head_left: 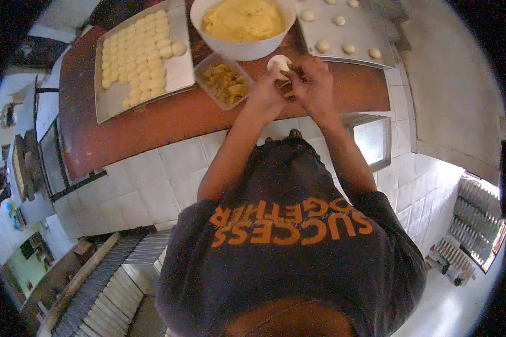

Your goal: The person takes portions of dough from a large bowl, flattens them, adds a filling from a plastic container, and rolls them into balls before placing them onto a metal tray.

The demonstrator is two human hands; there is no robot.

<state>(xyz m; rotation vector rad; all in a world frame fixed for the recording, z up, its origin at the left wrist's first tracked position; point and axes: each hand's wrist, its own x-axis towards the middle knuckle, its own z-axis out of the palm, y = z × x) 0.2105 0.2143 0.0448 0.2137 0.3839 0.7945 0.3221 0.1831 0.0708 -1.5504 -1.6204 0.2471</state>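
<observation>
A small pale round of dough (278, 63) is held up between my two hands, just in front of the large white bowl. My left hand (266, 94), slightly blurred, supports it from the left and below with curled fingers. The fingers of my right hand (314, 81) pinch at its right edge. To the left of my hands a clear plastic tub (199, 74) holds a chunky yellow-brown filling (226, 82). Behind, the white bowl (250, 51) contains a big mass of yellow dough (243, 20).
On the left of the brown table (146, 135) lies a metal tray (110, 105) with rows of small dough balls (143, 53). Another tray (371, 28) at the right carries several spaced dough rounds. Beneath the table edge are white tiles (174, 160) and a metal-framed opening (371, 142).
</observation>
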